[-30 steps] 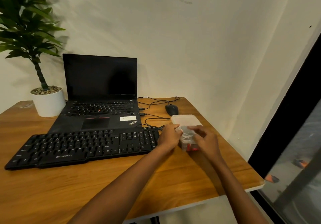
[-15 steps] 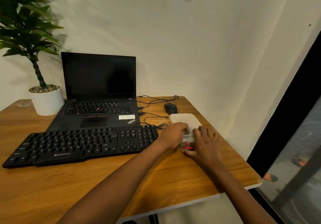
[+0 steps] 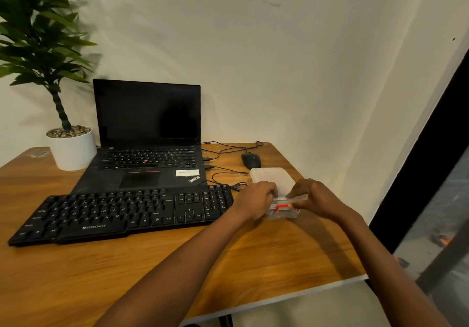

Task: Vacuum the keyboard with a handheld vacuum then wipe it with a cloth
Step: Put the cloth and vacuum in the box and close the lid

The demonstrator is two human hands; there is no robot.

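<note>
Keyboard (image 3: 121,215) lies flat on the tabletop (image 3: 228,263), just left of the hands. Left hand (image 3: 256,199) and right hand (image 3: 314,198) both hold a clear box (image 3: 281,212), each grip curled on it. Farther back sit a mouse (image 3: 250,160), laptop (image 3: 147,133) and plant (image 3: 68,146).

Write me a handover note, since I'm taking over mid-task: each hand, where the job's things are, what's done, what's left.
Left hand: grips the left end of the clear plastic container.
Right hand: pinches its top edge from the right.
Zebronics keyboard: flat on the wooden table, in front of the ThinkPad laptop, just left of the container.
Vacuum and cloth: not in view; something red shows inside the container.
Done: no cleaning visible yet.
Left: get the tools out, vacuum the keys, then wipe.
</note>
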